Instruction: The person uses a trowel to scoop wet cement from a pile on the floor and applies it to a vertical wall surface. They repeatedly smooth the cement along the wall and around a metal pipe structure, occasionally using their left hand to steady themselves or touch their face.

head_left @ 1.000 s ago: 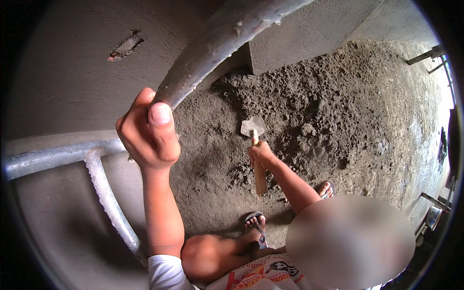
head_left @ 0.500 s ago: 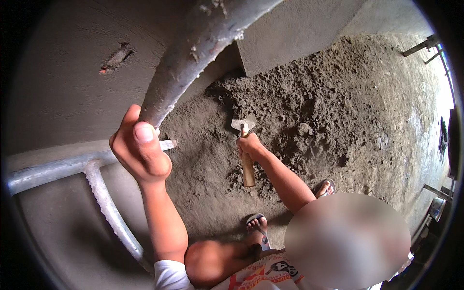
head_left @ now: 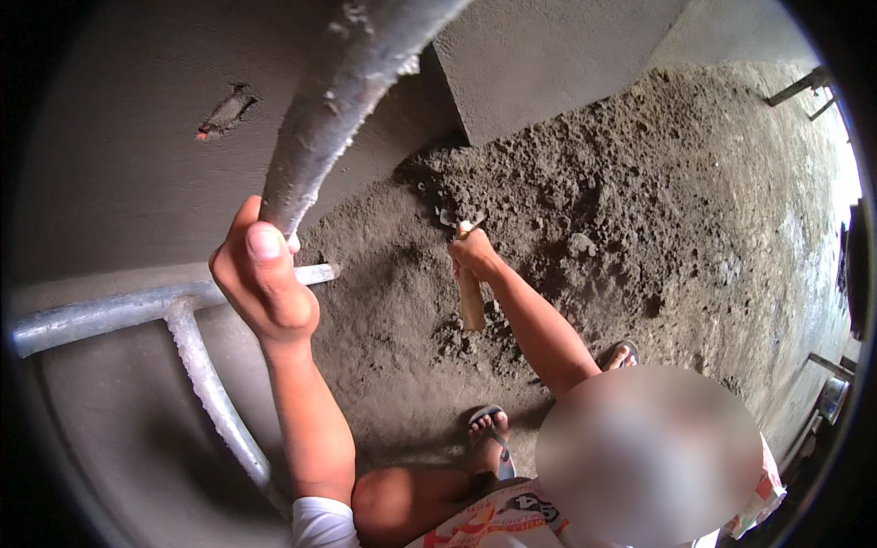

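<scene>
Wood-hndl trowel point(head_left: 470, 301), crusted gry mtl pipe point(head_left: 317, 128)

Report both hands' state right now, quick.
Left hand: closed, fingers around the upper grey metal pipe.
Right hand: closed, holding the trowel by its wooden handle.

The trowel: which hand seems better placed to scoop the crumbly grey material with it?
Probably the right hand: it grips the trowel by its handle, down at the crumbly grey material, while the left hand holds the upper metal pipe.
</scene>
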{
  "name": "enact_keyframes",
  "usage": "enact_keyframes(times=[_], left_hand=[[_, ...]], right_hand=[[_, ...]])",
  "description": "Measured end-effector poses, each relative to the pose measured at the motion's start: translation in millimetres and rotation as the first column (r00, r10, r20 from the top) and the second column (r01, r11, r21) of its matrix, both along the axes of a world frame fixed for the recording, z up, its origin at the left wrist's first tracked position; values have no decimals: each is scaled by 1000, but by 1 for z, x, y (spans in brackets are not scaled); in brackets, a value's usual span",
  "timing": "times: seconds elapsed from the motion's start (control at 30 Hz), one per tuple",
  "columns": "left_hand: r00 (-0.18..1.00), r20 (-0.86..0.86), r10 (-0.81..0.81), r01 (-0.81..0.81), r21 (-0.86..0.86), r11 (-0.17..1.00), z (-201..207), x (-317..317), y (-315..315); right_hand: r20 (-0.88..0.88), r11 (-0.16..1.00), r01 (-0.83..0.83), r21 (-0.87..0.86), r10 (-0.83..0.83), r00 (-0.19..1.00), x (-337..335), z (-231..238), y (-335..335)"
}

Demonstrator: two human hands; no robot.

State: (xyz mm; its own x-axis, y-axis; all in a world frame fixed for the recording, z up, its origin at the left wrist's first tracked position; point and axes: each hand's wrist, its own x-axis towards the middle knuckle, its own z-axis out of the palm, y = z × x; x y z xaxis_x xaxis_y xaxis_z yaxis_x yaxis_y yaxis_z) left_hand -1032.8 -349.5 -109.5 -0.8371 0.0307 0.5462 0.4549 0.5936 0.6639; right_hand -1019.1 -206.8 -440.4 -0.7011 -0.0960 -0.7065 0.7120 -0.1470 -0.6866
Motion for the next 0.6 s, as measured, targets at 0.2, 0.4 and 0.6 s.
enact_keyframes(times=[0.2,0.4,0.6], left_hand=[[997,-77,-11,7,-47,999,-5,-7,-2],[986,-162,-32,14,-111,994,-7,-13,-1],[992,-128,-23,4,-147,989,-4,-11,-1]], right_hand=[[-101,964,-59,258,87,991,7,-13,7],[-76,957,-33,289,57,996,10,-18,10],[-64,956,-68,286,90,994,13,-23,10]])
